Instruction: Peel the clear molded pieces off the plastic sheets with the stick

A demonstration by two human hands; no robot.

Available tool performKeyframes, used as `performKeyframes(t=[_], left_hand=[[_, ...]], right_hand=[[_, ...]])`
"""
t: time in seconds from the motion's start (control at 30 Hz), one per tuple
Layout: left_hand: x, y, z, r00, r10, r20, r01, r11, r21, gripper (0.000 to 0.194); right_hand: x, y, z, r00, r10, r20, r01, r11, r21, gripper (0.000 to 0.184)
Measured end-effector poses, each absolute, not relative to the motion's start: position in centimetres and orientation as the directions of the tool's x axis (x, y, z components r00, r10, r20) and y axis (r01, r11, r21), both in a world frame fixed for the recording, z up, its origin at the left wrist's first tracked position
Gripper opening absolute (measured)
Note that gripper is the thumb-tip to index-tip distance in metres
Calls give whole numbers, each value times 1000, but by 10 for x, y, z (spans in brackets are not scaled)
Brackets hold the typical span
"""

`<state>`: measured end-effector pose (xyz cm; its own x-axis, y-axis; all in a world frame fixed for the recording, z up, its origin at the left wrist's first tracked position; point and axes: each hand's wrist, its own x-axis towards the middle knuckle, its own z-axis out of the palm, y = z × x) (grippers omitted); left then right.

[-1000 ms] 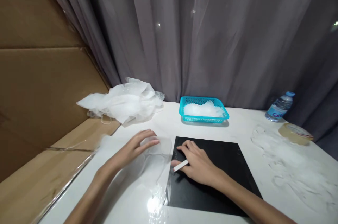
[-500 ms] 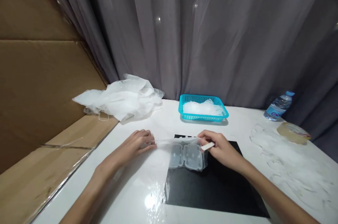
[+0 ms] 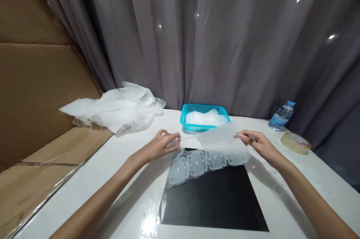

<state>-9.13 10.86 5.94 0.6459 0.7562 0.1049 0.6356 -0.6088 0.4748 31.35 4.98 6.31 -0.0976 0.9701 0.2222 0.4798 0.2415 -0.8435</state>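
Above the black mat [image 3: 210,201] hangs a clear plastic bag [image 3: 219,136], stretched sideways between my two hands. Several small translucent plastic cases [image 3: 197,164] lie in a row along its lower part. My left hand [image 3: 164,144] pinches the bag's left end between thumb and fingers. At the other end, my right hand [image 3: 258,144] has its fingertips closed on the bag's edge. A thin, flat, pale strip [image 3: 251,137] also sticks out of the right hand; its kind is unclear.
Behind the bag stands a blue basket [image 3: 204,127] with white, filmy contents. A heap of white plastic bags [image 3: 120,107] lies back left, beside cardboard [image 3: 62,141]. At right are a water bottle [image 3: 282,116] and a tape roll [image 3: 296,142]. A grey curtain [image 3: 174,44] hangs behind.
My hands have moved farther apart, the right one to the right and slightly up. The bag is spread wider, and more of its cases show in a row. The camera view has shifted a little.
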Motion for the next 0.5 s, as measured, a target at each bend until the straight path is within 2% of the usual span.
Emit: performKeyframes(t=[0.13, 0.23, 0.4, 0.47, 0.5], left_hand=[[-78, 115, 78, 660, 737, 147, 593, -631, 501, 43], [-74, 115, 94, 646, 728, 230, 564, -658, 498, 38], [-68, 99, 112, 501, 672, 545, 591, -726, 352, 26], [-66, 88, 114, 539, 654, 531, 542, -752, 376, 22], [-65, 81, 112, 603, 662, 445, 492, -748, 445, 20]], right_hand=[[324, 54, 63, -12, 969, 247, 476, 223, -851, 57], [328, 57, 64, 49, 961, 271, 456, 220, -863, 56], [329, 61, 65, 72, 946, 315, 431, 255, -866, 49], [329, 61, 64, 9, 952, 304, 432, 271, -860, 43], [328, 62, 63, -32, 956, 290, 435, 275, -857, 41]])
